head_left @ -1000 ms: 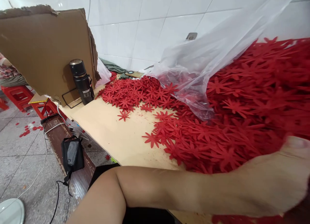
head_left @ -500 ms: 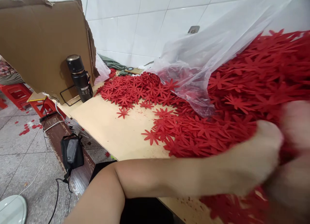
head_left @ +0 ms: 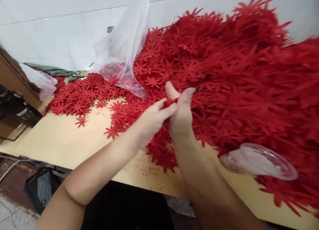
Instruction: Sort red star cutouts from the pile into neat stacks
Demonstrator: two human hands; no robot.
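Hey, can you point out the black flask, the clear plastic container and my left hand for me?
Black flask (head_left: 17,108): head view, on the side of its dark body.
Clear plastic container (head_left: 260,161): head view, about mid-body.
Left hand (head_left: 151,123): head view, on the back of the hand.

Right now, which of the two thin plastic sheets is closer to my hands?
The tall one rising in front of the wall, with red cutouts showing through its lower part. The other sheet sits farther left, near the black bottle.
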